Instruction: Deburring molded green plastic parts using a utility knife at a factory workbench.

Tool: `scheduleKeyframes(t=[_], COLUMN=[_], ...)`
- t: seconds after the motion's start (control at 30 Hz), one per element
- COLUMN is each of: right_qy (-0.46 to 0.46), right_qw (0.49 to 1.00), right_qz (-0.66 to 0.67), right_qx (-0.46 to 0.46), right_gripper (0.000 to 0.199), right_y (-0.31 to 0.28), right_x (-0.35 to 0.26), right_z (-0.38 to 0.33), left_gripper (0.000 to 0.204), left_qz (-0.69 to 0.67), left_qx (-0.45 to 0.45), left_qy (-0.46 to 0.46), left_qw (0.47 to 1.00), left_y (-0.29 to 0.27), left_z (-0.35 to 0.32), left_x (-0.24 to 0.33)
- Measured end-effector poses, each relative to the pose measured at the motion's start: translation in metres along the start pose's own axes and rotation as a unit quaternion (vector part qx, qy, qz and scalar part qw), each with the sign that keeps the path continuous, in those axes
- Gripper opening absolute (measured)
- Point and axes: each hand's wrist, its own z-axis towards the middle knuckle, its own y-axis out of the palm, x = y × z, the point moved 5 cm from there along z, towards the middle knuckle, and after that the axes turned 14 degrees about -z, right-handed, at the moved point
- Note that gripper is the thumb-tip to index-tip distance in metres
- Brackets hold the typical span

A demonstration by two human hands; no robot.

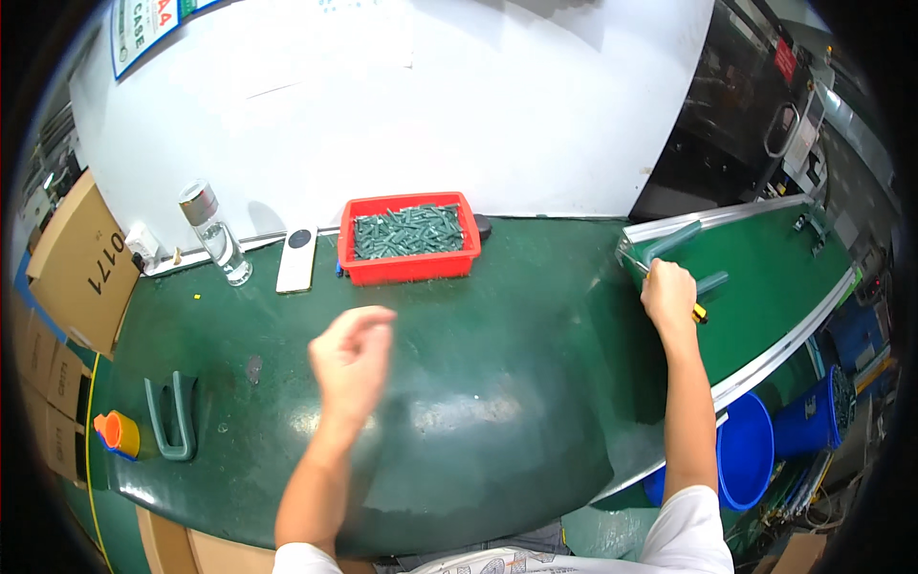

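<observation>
My right hand (pixel 669 295) is closed round a tool with a yellow-and-black handle (pixel 701 313); its thin metal end points away to the upper left. It is at the near end of a green conveyor belt (pixel 775 287), beside a grey-green bent piece (pixel 672 242) partly hidden by the hand. My left hand (pixel 352 359), blurred by motion, is over the middle of the green table (pixel 516 354) with its fingers curled in. Whether anything small is in it does not show. Beyond it stands a red bin (pixel 411 270) full of short green pieces (pixel 406 232).
A glass bottle (pixel 222 244) and a phone (pixel 297 260) are at the back left. Nearer lie a U-shaped green piece (pixel 177 440) and an orange-yellow container (pixel 121 433). Cardboard boxes (pixel 84 268) line the left side. Blue buckets (pixel 744 454) stand below the belt.
</observation>
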Motion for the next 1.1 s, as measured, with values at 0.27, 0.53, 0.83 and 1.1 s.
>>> scheduleKeyframes(t=[0.27,0.53,0.83,1.1], right_qy=[-0.039,-0.176,-0.248,-0.201], right_qw=[0.525,0.477,0.621,0.605], right_qz=[0.844,0.822,0.723,0.752], right_qx=[-0.107,-0.257,-0.175,-0.171], right_gripper=[0.023,0.033,0.045,0.041], right_y=[-0.075,-0.098,-0.093,-0.092], right_x=[-0.113,-0.222,-0.237,-0.243], right_z=[-0.052,-0.091,-0.097,-0.102], left_gripper=[0.035,0.024,0.018,0.021], left_qz=[-0.176,-0.436,-0.323,-0.264], left_qx=[-0.144,0.165,0.207,0.189], left_qy=[-0.264,-0.08,-0.071,-0.043], left_qw=[0.937,0.881,0.921,0.945], left_y=[0.054,-0.018,-0.034,-0.03], left_z=[-0.013,0.021,0.025,0.024], left_x=[-0.053,-0.025,-0.01,0.002])
